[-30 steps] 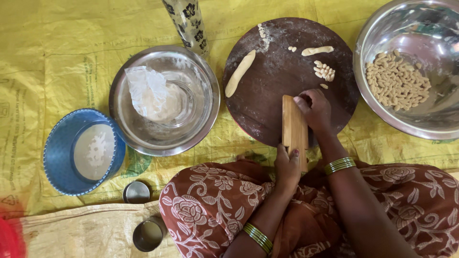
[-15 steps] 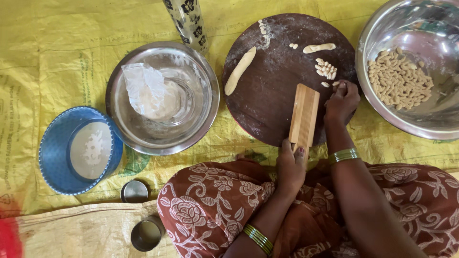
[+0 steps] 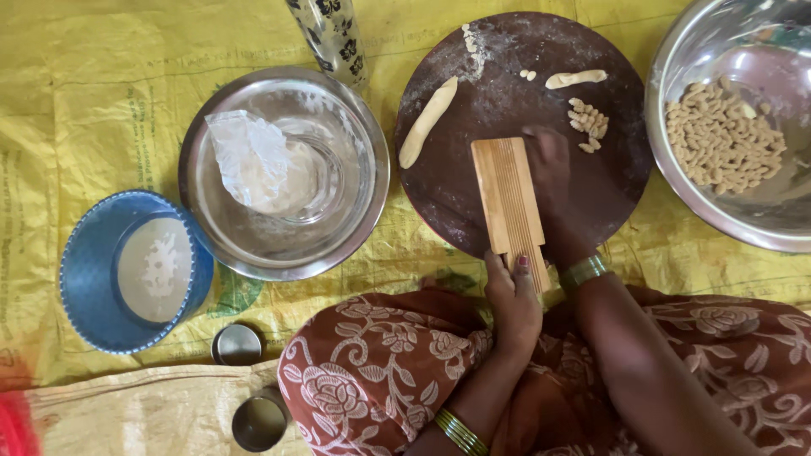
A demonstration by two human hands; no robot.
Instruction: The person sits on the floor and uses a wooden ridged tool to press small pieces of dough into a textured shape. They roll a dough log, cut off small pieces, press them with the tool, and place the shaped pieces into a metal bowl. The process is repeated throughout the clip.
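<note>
A yellow woven mat (image 3: 101, 110) covers the floor. On it sit a steel bowl (image 3: 667, 160) of shaped dough curls, a second steel bowl (image 3: 372, 177) holding dough under clear plastic, and a blue bowl (image 3: 84, 312) of flour. Between the steel bowls lies a round dark wooden board (image 3: 473, 194), dusted with flour. On the board rests a ridged wooden paddle (image 3: 505, 198), tilted slightly, its near end hanging over the board's edge. The left hand (image 3: 512, 297) clamps that near end, thumb on top. The right hand (image 3: 549, 181) lies just beside the paddle's right edge, fingers curled down on the board; what they pinch I cannot tell. A dough rope (image 3: 427, 122), a shorter piece (image 3: 576, 79) and cut bits (image 3: 588, 120) lie apart. The paddle looks light and stiff, best gripped at its plain end; the dough looks soft and easily squashed.
</note>
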